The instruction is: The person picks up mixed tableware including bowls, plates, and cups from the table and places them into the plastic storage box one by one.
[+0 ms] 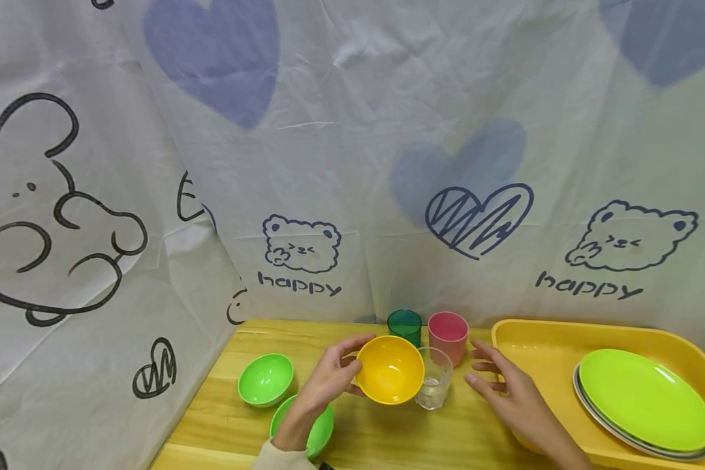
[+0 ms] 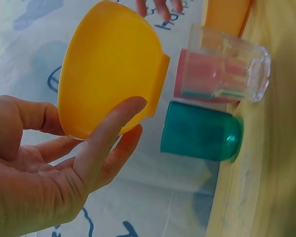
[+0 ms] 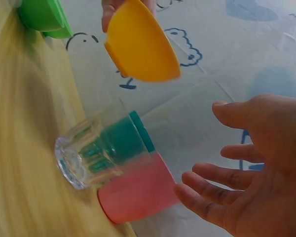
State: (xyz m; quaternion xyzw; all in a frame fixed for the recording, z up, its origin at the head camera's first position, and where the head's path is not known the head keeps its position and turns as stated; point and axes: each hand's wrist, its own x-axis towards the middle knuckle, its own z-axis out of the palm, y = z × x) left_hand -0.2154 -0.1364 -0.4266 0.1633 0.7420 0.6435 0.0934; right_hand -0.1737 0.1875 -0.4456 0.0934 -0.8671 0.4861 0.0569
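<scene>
My left hand (image 1: pixel 331 373) grips a yellow bowl (image 1: pixel 390 370) by its left side, thumb and fingers at the rim and outer wall. In both wrist views the bowl hangs in the air above the table. Beyond it stand a clear glass (image 1: pixel 433 385), a pink cup (image 1: pixel 448 336) and a green cup (image 1: pixel 405 326), grouped closely; the bowl partly covers the glass and the green cup in the head view. My right hand (image 1: pixel 508 385) is held to the right of the glass, its fingers spread and holding nothing (image 3: pixel 241 182).
Two green bowls sit on the wooden table (image 1: pixel 223 418) at the left, one (image 1: pixel 266 380) farther back, the other (image 1: pixel 320 431) partly behind my left forearm. At the right, a yellow tray (image 1: pixel 529 339) holds stacked plates, a lime-green plate (image 1: pixel 646 399) on top. A printed cloth (image 1: pixel 382 163) hangs behind.
</scene>
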